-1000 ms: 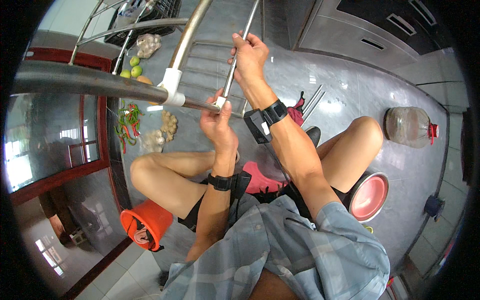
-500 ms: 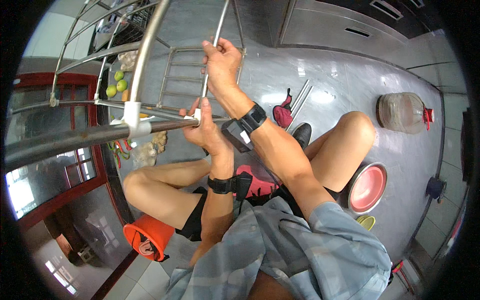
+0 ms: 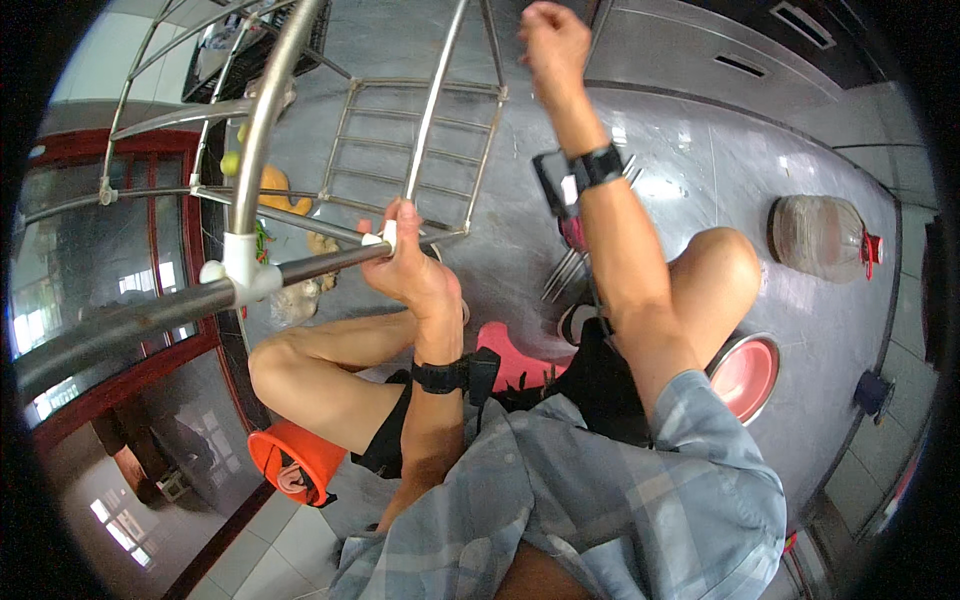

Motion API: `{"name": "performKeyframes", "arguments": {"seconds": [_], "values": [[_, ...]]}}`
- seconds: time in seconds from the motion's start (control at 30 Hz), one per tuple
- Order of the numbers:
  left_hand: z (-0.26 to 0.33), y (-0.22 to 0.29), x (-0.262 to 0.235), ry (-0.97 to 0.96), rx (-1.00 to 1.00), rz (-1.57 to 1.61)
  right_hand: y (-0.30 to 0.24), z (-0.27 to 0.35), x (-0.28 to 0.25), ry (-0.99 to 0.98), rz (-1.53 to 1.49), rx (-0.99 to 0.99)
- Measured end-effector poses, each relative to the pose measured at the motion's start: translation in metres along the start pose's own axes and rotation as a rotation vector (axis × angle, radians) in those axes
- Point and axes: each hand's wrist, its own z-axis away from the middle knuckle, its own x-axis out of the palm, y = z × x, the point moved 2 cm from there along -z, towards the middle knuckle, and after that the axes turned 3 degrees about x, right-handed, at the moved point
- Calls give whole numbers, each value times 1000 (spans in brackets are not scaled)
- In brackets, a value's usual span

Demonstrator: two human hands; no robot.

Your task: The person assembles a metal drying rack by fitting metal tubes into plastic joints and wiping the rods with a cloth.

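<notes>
I sit on the floor with a stainless steel rack frame (image 3: 420, 140) of thin tubes held up in front of me. My left hand (image 3: 412, 268) is shut around the end of a thick steel tube (image 3: 150, 315), next to a small white fitting. That tube carries a white plastic connector (image 3: 240, 275). My right hand (image 3: 553, 42) is raised in a fist just right of the frame's upper corner; nothing shows in it. Each wrist wears a black band with a small device.
On the grey floor lie a pink bowl (image 3: 748, 375), a jar with a red lid (image 3: 822, 236), loose metal rods (image 3: 562, 272), a pink slipper (image 3: 512, 360) and an orange bucket (image 3: 292, 458). Fruit and vegetables (image 3: 272, 190) lie behind the frame. A red-framed glass door (image 3: 90, 250) is on the left.
My right hand has come off the thin upright rod and risen to the frame's top corner. The thick tube has swung lower, with my left hand still gripping near its end.
</notes>
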Motion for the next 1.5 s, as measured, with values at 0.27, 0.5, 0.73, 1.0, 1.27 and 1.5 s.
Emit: {"name": "performKeyframes", "arguments": {"seconds": [0.27,0.5,0.73,1.0,1.27,1.5], "values": [[-4,0,-22,-22,17,3,-44,-61,46,-775,-379,7],[-51,11,-94,31,146,-30,-55,-13,45,-995,-339,-2],[-63,32,-92,19,279,29,-70,6,21,-947,-319,-5],[-64,14,-107,-225,344,17,-64,15,7,-918,-402,-11],[-65,4,-113,-174,325,43,-57,16,10,-917,-433,13],[-57,10,-110,-235,196,176,-49,15,3,-908,-448,6]]}}
